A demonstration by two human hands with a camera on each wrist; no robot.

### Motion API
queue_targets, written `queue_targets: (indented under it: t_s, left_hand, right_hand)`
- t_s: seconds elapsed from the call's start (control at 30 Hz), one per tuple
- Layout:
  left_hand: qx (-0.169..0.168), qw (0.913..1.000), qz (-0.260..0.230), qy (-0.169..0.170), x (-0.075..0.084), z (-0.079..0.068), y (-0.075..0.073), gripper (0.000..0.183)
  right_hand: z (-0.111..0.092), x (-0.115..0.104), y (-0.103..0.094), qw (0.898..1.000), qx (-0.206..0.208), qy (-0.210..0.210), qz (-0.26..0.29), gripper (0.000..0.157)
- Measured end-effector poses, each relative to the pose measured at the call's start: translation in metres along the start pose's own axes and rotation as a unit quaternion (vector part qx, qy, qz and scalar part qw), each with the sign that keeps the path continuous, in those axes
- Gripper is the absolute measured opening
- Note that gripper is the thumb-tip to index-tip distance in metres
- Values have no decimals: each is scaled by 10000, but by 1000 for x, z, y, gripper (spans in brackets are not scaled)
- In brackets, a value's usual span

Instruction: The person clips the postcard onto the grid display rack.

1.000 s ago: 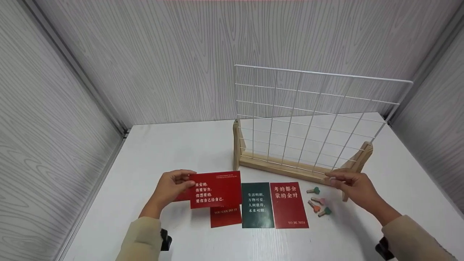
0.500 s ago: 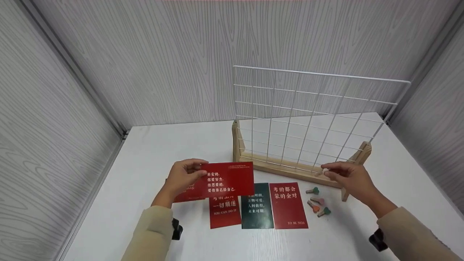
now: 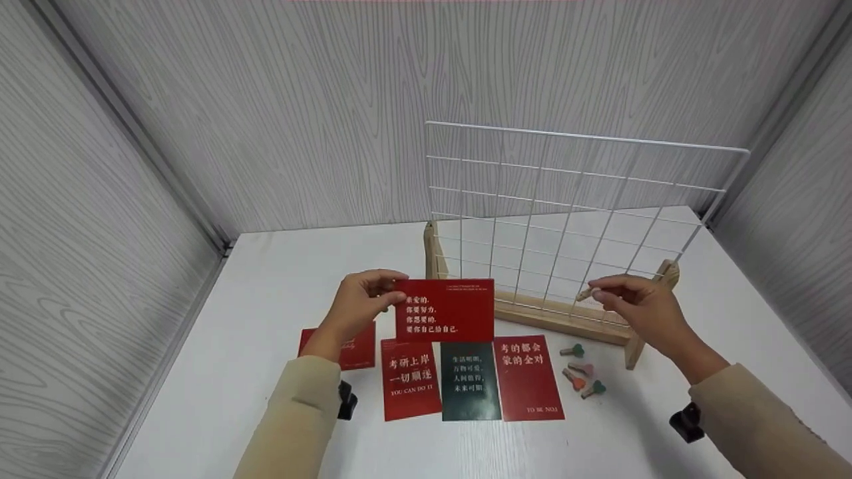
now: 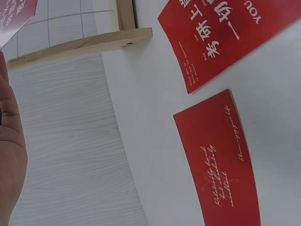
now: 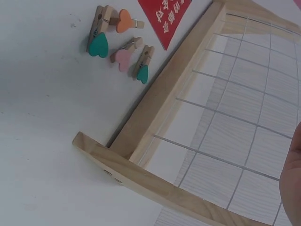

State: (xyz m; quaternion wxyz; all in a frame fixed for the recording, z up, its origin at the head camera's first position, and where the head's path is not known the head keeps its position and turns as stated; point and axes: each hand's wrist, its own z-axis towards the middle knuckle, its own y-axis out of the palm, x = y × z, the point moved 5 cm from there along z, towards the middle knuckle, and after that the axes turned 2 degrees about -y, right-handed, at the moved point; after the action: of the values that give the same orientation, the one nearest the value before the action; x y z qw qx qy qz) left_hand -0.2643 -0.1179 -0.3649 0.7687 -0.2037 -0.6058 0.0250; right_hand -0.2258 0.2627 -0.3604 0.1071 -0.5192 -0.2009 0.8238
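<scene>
My left hand (image 3: 359, 306) pinches the left edge of a red card (image 3: 444, 311) with white lettering, raised in front of the rack's lower left. Between thumb and forefinger of my right hand (image 3: 642, 316) is a small wooden clothespin (image 3: 584, 295), before the lower right of the wire grid rack (image 3: 559, 322). Only part of the left hand (image 4: 10, 155) shows in the left wrist view. The right hand (image 5: 292, 183) barely enters its wrist view, where the held clothespin is hidden.
On the white table lie a red card (image 3: 411, 382), a green card (image 3: 470, 392), another red card (image 3: 530, 386) and a red card at left (image 3: 357, 352). Several heart-topped clothespins (image 3: 578, 380) lie right of them. Grey wood-grain panels (image 3: 299, 133) enclose the table.
My left hand has carried the red card up and to the right, uncovering cards on the table. My right hand has risen slightly, and the clothespin in its fingers now shows clearly.
</scene>
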Motion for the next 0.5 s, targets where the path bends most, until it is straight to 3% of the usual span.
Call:
queue_targets:
  t_s: [0.27,0.5]
  left_hand:
    - [61,9995,68,301,-2,22,9,27]
    - [60,9976,238,648,10,37,12,25]
  right_hand:
    - [9,-12,-5,9997,212,73,34,25]
    - [21,-8,-10,9987,357,-365,62,23]
